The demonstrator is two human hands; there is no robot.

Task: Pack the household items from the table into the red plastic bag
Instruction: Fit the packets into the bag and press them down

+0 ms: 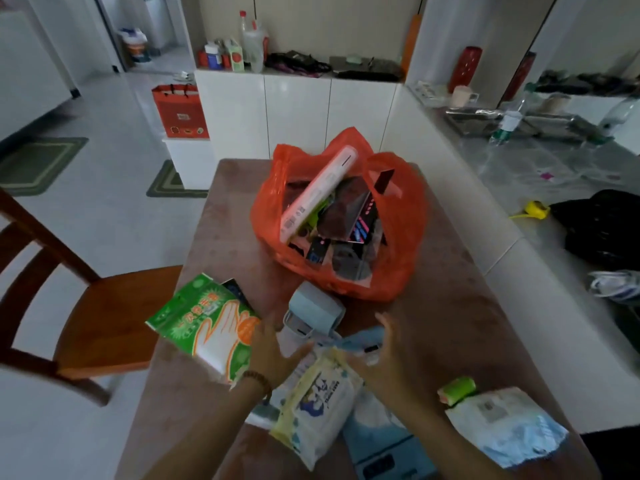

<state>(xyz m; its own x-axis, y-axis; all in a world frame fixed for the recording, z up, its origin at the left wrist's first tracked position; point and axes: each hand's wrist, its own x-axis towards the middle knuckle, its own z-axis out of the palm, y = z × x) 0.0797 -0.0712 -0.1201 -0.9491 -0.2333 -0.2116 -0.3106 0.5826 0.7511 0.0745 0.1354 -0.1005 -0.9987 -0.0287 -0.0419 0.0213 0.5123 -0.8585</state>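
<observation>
The red plastic bag (398,265) at 12 o'clock is thin, translucent film, crinkled and shiny. The long white box (318,195) inside it looks like matt card. The tabletop (467,306) is smooth, mottled brown, with a dull sheen. At 9 o'clock, the green glove packet (204,320) is glossy printed plastic. The wipes pack (318,407) at 6 o'clock and the white-blue pack (509,427) at 4 o'clock are soft, wrinkled film. The chair (114,313) is polished wood, and the floor (104,209) is glossy white tile.

Blue box (381,445) half under wipes pack (317,407), off the bottom edge.
</observation>
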